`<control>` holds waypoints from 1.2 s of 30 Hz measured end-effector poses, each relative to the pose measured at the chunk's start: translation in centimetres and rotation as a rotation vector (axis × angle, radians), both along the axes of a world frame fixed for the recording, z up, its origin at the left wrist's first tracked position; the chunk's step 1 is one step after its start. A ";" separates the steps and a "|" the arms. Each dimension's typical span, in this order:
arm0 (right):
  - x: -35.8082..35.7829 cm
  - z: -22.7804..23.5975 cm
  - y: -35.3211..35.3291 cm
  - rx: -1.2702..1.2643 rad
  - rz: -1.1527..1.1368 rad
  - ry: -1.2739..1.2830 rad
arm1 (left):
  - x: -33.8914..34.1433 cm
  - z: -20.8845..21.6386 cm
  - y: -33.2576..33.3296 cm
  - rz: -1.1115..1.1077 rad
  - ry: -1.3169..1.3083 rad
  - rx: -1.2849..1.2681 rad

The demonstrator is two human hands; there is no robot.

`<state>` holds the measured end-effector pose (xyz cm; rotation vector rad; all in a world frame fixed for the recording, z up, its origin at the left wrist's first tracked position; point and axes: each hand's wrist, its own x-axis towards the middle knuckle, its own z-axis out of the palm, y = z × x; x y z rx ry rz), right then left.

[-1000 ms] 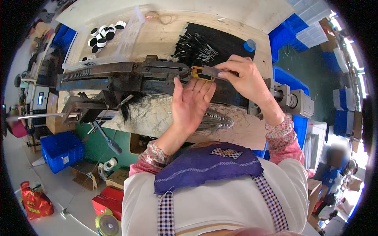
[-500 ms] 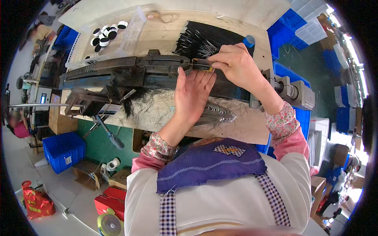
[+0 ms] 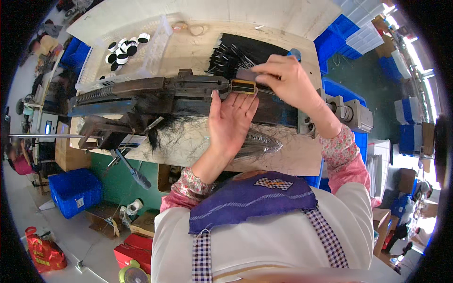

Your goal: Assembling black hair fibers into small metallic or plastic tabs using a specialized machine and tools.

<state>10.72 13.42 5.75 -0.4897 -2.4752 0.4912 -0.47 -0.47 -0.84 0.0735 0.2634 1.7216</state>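
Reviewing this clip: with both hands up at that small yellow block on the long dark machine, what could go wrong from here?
The left hand lies flat against the machine bar, fingertips at the yellow block; they might get pinched if it shifts. The right hand pinches a grey piece above it; a slip could drop it into the black fibres.

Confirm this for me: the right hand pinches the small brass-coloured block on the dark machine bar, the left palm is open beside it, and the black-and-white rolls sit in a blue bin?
Not quite. In the head view the rolls sit in a clear tray, not a blue bin. The right hand, block and left palm are as stated.
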 end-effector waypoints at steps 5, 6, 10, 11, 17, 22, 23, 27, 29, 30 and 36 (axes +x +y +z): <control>-0.1 -1.0 0.8 -0.091 0.072 -0.129 | 0.1 -0.2 0.3 0.026 -0.010 -0.012; -0.1 -1.0 0.7 -0.097 0.076 -0.132 | 0.0 -0.4 0.3 0.044 -0.037 -0.021; -0.2 -0.4 0.7 0.007 0.087 -0.195 | -0.1 -0.5 0.3 0.034 -0.003 -0.038; -0.2 -0.2 0.6 0.024 0.083 -0.223 | -0.2 -0.3 0.2 0.022 0.019 -0.017; -0.3 -0.3 0.3 0.055 0.065 -0.236 | -0.2 0.5 0.3 0.004 0.037 -0.023; -0.3 -0.5 0.3 0.054 0.072 -0.229 | -0.4 1.0 0.1 -0.007 0.063 -0.046; -0.3 -0.5 0.3 0.050 0.076 -0.240 | -0.5 1.1 0.1 -0.001 0.041 -0.057; -0.1 0.0 0.2 0.034 0.069 -0.262 | -0.6 1.2 0.1 0.007 0.003 -0.063; 0.0 0.0 0.1 0.044 0.061 -0.268 | -0.6 1.1 0.2 0.007 -0.004 -0.063; 0.1 0.0 0.1 0.047 0.054 -0.264 | -0.6 1.0 0.2 0.003 -0.013 -0.067; 0.3 1.4 0.3 0.051 0.084 -0.041 | -0.7 -0.5 0.1 0.018 0.051 -0.042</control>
